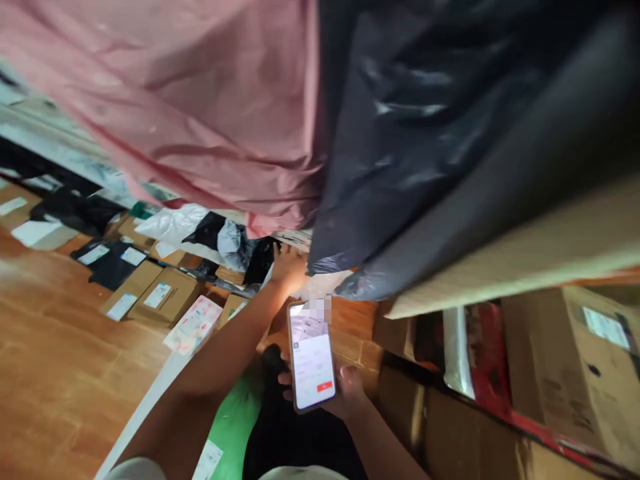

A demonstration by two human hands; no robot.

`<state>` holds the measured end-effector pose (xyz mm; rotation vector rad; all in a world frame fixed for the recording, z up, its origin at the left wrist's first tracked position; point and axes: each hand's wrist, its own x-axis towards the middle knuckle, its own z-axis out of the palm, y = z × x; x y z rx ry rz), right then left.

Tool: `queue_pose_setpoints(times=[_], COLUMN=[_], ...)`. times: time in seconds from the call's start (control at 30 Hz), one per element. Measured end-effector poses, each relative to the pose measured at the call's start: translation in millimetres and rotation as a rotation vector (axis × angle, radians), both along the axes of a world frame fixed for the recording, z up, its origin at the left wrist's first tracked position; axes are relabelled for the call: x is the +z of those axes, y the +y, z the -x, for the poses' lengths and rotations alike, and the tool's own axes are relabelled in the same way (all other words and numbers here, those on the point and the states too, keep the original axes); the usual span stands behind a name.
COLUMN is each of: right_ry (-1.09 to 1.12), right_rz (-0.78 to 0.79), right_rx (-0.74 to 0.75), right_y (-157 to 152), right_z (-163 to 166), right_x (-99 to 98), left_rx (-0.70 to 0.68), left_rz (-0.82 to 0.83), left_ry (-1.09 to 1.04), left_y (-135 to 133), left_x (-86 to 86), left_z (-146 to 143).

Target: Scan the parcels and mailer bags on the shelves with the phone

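My right hand (345, 393) grips a phone (311, 357) with a lit white screen, thumb resting on its right edge. My left hand (289, 263) reaches forward and up, touching the underside of a pile of parcels; its fingers are mostly hidden under the bags. Above it hang a pink plastic mailer bag (200, 100) and a black plastic mailer bag (425, 133), which fill the upper view. A flat cardboard parcel (525, 257) lies under the black bag.
Several cardboard boxes with labels (160, 297) and black and white mailer bags (210, 233) lie on the wooden floor (60, 360) at left. Brown cartons (575, 360) stand at right. A green bag (235, 420) sits near my legs.
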<state>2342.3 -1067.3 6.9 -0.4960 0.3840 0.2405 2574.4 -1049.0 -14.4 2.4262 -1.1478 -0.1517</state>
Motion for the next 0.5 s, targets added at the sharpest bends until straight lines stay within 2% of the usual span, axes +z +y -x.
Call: queue_pose_setpoints(times=[0.1, 0.27, 0.4, 0.5], right_ry=[0.024, 0.288, 0.497, 0.491], right_rz=[0.025, 0.337, 0.527, 0.684], right_rx=[0.005, -0.13, -0.276, -0.236], right_y=[-3, 4, 7, 7], right_z=[10, 33, 46, 45], right_x=[-6.0, -45.2, -71.9, -87.9], left_rx=[0.033, -0.001, -0.044, -0.047], left_rz=[-0.012, 0.05, 0.169, 0.321], left_ry=[0.005, 0.008, -0.008, 0.01], left_y=[-9, -44, -48, -47], left_x=[-13.2, -36.1, -32.3, -22.6], left_z=[10, -11, -5, 8])
